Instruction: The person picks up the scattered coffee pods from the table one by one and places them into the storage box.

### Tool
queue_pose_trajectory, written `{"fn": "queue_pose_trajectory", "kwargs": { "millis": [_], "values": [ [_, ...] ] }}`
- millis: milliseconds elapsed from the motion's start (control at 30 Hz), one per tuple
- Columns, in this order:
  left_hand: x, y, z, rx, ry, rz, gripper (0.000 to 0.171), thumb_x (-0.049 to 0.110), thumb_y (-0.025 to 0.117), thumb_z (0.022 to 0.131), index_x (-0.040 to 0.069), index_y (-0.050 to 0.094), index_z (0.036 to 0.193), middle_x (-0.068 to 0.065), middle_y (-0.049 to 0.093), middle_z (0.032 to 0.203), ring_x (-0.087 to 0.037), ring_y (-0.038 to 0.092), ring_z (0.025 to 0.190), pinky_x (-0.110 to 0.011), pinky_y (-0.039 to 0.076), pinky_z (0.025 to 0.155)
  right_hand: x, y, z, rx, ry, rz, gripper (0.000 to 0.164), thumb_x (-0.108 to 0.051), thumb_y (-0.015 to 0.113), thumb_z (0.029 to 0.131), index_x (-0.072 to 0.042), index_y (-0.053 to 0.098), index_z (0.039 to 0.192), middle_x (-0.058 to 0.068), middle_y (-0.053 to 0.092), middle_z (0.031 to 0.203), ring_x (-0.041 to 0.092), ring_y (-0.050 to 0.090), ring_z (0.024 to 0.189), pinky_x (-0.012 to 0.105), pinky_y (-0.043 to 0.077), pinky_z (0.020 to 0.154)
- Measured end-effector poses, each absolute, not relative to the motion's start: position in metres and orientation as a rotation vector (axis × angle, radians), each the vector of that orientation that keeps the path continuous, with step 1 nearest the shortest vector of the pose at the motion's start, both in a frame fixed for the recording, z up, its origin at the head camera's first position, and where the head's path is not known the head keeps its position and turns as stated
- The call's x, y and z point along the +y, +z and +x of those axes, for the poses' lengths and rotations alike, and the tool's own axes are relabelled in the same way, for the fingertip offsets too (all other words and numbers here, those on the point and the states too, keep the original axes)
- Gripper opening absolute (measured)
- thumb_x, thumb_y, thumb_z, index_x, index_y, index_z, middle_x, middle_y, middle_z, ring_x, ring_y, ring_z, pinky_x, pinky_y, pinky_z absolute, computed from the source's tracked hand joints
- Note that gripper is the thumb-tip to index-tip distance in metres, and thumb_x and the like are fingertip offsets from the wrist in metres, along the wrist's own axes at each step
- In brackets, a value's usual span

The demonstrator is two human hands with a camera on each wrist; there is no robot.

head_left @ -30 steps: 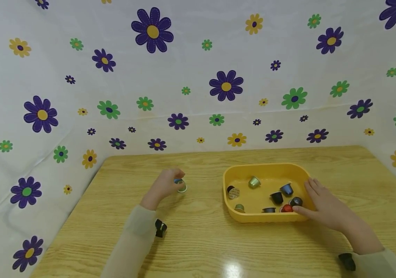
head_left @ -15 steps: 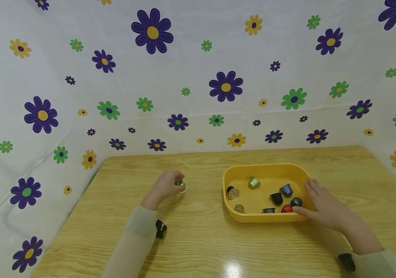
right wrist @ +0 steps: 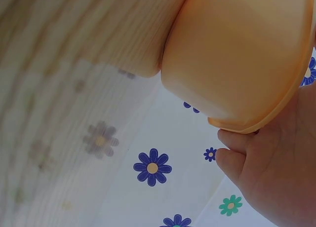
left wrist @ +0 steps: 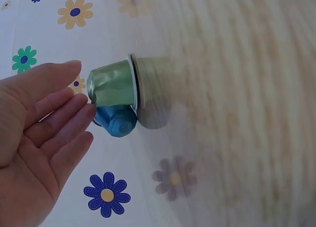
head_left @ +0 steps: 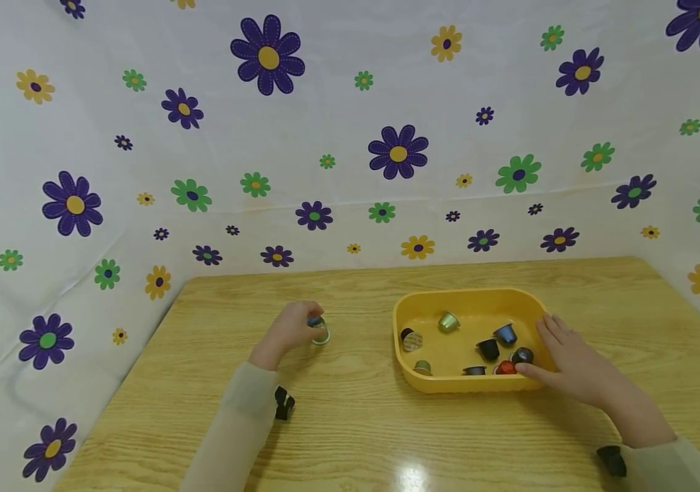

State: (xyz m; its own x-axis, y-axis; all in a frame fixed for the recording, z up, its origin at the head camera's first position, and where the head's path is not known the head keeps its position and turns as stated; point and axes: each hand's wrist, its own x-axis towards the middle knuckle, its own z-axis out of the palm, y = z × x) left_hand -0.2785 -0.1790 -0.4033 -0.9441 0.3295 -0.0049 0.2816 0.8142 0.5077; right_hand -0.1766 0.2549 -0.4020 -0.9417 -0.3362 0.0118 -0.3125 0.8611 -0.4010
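Note:
My left hand (head_left: 293, 326) hovers at the left of the table beside a light green coffee capsule (left wrist: 113, 84) that stands on its rim. In the left wrist view its thumb and fingers are apart, just short of the capsule, holding nothing. A blue coffee capsule (left wrist: 121, 121) lies right behind the green one. My right hand (head_left: 577, 365) rests on the right end of a yellow tray (head_left: 472, 385), fingers extended along the rim and thumb at the front corner. In the right wrist view part of the hand is hidden by the tray's rim (right wrist: 256, 126).
Inside the tray lie several capsules, among them a pale green one (head_left: 449, 322), a blue one (head_left: 506, 334), a black one (head_left: 488, 349) and a red one (head_left: 506, 367). A wood-grain table (head_left: 350, 424) bears everything. A flower-printed white cloth (head_left: 337, 102) surrounds it.
My left hand has shifted only slightly at the green and blue capsules. The right hand and the tray have stayed in place.

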Motion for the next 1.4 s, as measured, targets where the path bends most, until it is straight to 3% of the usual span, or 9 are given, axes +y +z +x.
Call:
{"fn": "queue_pose_trajectory", "kwargs": {
  "millis": [267,500,1400],
  "values": [
    [-0.178,-0.4055,-0.2786,2.901,0.772,0.521,0.032,0.007,0.067,0.076,-0.006,0.059,0.105,-0.015,0.06,0.101,-0.027,0.055,0.094,-0.039,0.044,0.082,0.2543,-0.4009,-0.177,2.966,-0.627,-0.52,0.089,-0.049,0.051,0.084,0.017,0.016,0.132,0.035,0.008,0.137,0.046,0.005,0.126,0.054,0.006,0.101],
    [-0.1777,-0.4093,-0.2786,2.909,0.713,0.526,0.028,0.007,0.068,0.075,-0.004,0.061,0.1,-0.009,0.06,0.088,-0.02,0.053,0.08,-0.035,0.046,0.075,0.2538,-0.4017,-0.1769,2.962,-0.636,-0.526,0.089,-0.048,0.052,0.084,0.018,0.016,0.132,0.036,0.008,0.137,0.046,0.004,0.126,0.054,0.005,0.101],
    [-0.1793,-0.4116,-0.2779,2.886,0.754,0.502,0.02,0.003,0.07,0.074,-0.002,0.063,0.092,-0.006,0.061,0.083,-0.018,0.056,0.079,-0.034,0.047,0.075,0.2538,-0.4005,-0.1758,2.976,-0.612,-0.518,0.089,-0.049,0.052,0.084,0.018,0.017,0.132,0.036,0.009,0.137,0.046,0.005,0.126,0.053,0.006,0.101]
  ]
}}
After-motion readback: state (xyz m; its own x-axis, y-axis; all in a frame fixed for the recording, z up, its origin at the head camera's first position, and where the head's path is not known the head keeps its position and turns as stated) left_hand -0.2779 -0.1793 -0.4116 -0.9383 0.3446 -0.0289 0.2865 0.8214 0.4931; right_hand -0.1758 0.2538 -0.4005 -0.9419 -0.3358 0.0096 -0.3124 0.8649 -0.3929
